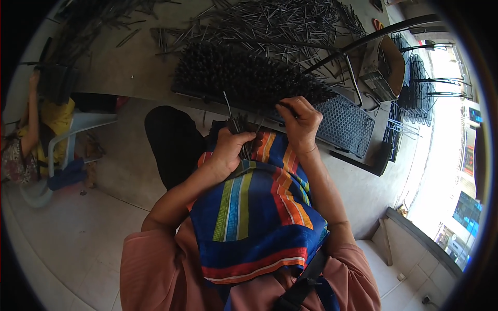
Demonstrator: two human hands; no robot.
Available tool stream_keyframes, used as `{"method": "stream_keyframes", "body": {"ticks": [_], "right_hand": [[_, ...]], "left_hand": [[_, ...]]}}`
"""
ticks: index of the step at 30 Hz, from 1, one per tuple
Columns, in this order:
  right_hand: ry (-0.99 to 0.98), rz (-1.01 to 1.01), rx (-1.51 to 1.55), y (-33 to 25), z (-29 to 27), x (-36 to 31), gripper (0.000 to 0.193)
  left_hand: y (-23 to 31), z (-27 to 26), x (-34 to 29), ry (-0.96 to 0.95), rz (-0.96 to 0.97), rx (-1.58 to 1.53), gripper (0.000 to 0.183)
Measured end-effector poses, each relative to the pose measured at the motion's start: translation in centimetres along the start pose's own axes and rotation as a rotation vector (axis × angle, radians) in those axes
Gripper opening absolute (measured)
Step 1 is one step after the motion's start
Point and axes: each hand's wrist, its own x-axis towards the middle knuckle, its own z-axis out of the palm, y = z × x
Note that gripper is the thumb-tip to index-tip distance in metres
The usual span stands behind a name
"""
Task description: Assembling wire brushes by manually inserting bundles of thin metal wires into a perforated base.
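Note:
My left hand (231,147) is closed around a bundle of thin dark rods (239,124), held upright above my striped apron (264,192). One lighter, longer piece pokes up out of the bundle. My right hand (303,122) is raised at the front edge of a long rack, thumb and fingers pinched together; what is between them is too small to make out. Many dark rods (228,67) stand packed upright across most of the rack. Its bare right end (347,124) shows a honeycomb of holes.
Loose dark rods (280,31) lie heaped behind the rack on the table. A curved black bar (384,33) crosses above, near an open cardboard box (374,75). Wire racks (420,85) hang at the right. Far left, another person's arm (32,111) reaches up beside a plastic chair (62,140).

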Motion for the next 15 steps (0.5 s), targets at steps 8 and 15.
{"method": "stream_keyframes", "body": {"ticks": [8, 15], "right_hand": [[-0.030, -0.003, -0.039, -0.3, 0.3, -0.2, 0.014], [-0.089, -0.065, -0.077, -0.4, 0.8, 1.1, 0.015]], "left_hand": [[-0.3, -0.3, 0.1, 0.002, 0.018, -0.010, 0.017], [0.0, 0.1, -0.1, 0.002, -0.035, -0.057, 0.017]]}}
